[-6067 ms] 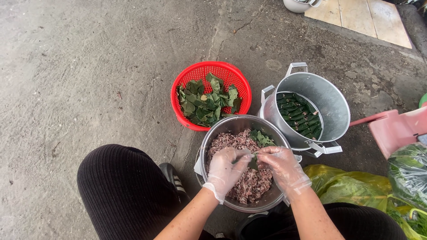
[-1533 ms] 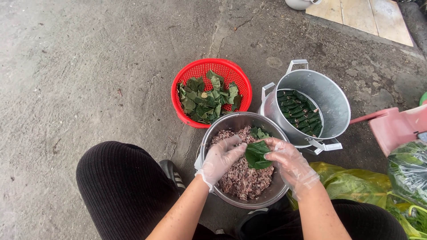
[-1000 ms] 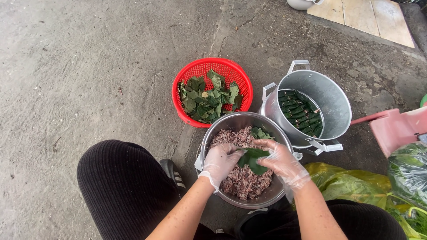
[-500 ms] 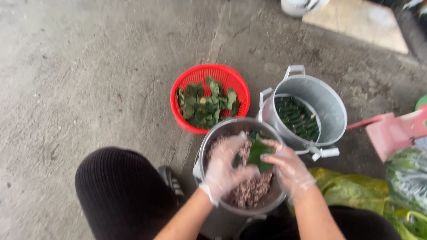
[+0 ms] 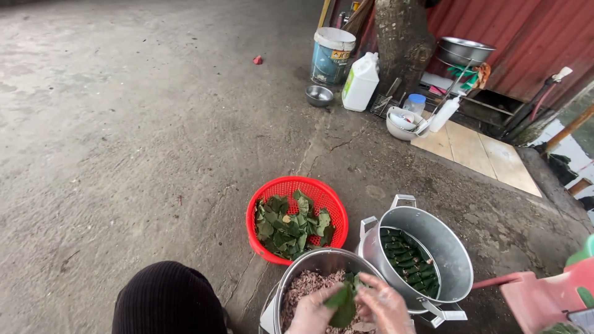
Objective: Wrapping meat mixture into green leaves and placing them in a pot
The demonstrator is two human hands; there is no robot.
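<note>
I see both gloved hands, left hand [image 5: 311, 314] and right hand [image 5: 385, 307], pinching one green leaf [image 5: 342, 305] over the steel bowl of minced meat [image 5: 303, 286] at the near edge. The leaf looks light, limp and easily torn, so I judge its edges the place to hold, gently.

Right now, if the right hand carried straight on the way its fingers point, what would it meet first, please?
Most likely the left hand: the right hand points left across the leaf they share, though depth is hard to judge.

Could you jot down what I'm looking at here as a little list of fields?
Place: concrete ground outdoors
Left hand: gloved, touching a green leaf
Right hand: gloved, at the same leaf
Beneath hands: steel bowl of minced filling
Red basket: loose leaves
Metal pot: rolled leaves
Far side: bucket, white jug
</note>
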